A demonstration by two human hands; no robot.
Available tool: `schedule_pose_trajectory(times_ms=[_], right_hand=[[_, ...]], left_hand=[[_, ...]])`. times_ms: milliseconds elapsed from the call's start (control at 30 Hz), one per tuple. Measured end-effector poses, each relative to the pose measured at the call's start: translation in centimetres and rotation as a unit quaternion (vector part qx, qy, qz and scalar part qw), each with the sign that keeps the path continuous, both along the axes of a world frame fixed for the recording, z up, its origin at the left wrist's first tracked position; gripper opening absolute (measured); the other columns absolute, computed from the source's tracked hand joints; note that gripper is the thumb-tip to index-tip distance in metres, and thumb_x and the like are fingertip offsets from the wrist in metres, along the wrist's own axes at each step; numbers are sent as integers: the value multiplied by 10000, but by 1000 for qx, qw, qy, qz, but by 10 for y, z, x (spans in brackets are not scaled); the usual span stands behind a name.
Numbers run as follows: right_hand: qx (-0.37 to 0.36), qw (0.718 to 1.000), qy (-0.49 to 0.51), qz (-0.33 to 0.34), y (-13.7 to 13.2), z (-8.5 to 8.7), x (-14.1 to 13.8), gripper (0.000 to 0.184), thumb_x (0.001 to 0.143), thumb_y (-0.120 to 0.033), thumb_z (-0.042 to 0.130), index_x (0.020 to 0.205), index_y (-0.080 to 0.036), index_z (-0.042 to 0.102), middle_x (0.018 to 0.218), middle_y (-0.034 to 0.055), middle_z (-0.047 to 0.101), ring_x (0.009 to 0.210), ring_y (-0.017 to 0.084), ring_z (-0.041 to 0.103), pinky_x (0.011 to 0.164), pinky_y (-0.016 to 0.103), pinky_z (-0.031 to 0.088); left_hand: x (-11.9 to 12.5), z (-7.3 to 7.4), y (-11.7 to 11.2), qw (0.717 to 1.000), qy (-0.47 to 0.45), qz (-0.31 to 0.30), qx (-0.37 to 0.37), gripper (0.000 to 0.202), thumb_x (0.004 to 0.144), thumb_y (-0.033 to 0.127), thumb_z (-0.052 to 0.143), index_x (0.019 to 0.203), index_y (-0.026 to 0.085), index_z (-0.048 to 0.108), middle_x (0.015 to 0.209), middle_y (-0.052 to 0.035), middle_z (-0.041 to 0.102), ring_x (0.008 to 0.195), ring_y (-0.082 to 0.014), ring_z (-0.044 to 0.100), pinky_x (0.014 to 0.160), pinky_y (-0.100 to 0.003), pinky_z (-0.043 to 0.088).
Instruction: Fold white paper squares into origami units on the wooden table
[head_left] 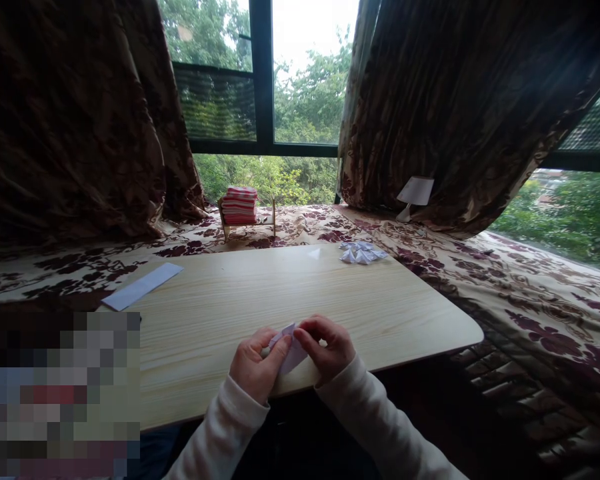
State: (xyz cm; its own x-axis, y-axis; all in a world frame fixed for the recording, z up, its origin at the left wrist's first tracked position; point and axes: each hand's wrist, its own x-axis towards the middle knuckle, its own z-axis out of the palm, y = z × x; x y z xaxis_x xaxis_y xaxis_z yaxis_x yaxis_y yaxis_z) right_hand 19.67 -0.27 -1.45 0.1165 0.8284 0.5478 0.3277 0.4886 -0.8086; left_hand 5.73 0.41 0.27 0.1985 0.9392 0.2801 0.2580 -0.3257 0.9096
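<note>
A fold in hand

Remotely, I have the left grip [255, 363] clamped on the white paper [294, 360], thumb on top; the right grip [326, 341] seems to pinch its edge. I judge this a folding step; the next move calls for steadying left while creasing right. Folded pieces [361, 255] lie beyond the grips, rightward, on the surface [215, 320].

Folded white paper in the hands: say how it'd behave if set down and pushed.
The folded white paper would probably feel light, being small and thin. Its folds may make it stiffer than a flat sheet. On the smooth-looking tabletop, it would likely slide rather than roll.
</note>
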Motion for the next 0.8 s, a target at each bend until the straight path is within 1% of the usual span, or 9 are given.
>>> schedule_pose_trajectory(times_ms=[100,200,300,400,500,600,700,800], right_hand=[[-8,1000,10,1,1,-1,1,111,735,-245,570,667,-158,587,598,0,533,498,98,476,473,223,411],[-13,1000,21,7,2,-1,1,116,727,-248,578,658,-156,588,595,0,531,495,97,471,466,221,401],[-18,999,35,20,3,0,0,122,718,-258,584,654,-155,589,605,3,529,509,102,477,468,222,398],[-40,997,65,29,2,3,0,147,740,-284,556,680,-155,593,617,13,550,539,115,493,489,228,409],[-73,994,71,34,-1,5,-1,180,764,-309,525,731,-150,600,629,21,570,540,112,492,490,222,407],[-92,994,47,44,-4,8,-1,163,756,-297,533,754,-148,598,613,9,545,515,98,466,444,200,370],[-74,995,29,58,-5,9,-1,114,735,-257,545,705,-151,574,608,-4,508,523,98,459,450,201,361],[-55,995,20,76,-5,10,-1,109,741,-234,524,669,-154,543,585,-14,481,515,97,442,471,214,362]], left_hand=[[-1,3,-1,1000,20,-15,16,241,734,336,541,664,132,649,619,-12,555,628,-135,519,596,-214,406],[-1,3,-1,999,20,-20,23,225,721,330,550,677,133,650,637,-18,571,639,-139,528,599,-217,414],[0,-1,-1,1000,10,1,21,233,705,340,553,641,137,645,591,-11,557,596,-131,510,563,-214,404],[2,-5,0,1000,-4,28,-1,254,688,366,557,630,134,644,556,-7,555,554,-124,492,511,-209,382],[2,-5,0,999,-25,33,-23,268,678,376,563,676,125,658,573,-12,584,551,-124,494,496,-204,374],[1,-4,1,999,-36,29,-25,268,670,371,570,676,121,663,538,-2,564,530,-114,473,483,-198,360],[0,-2,0,999,-30,21,-22,273,672,373,567,658,117,659,531,-2,549,526,-110,461,475,-197,348],[1,-1,-1,1000,-15,12,-14,268,683,370,557,643,121,647,560,-11,555,559,-121,477,497,-203,355]])
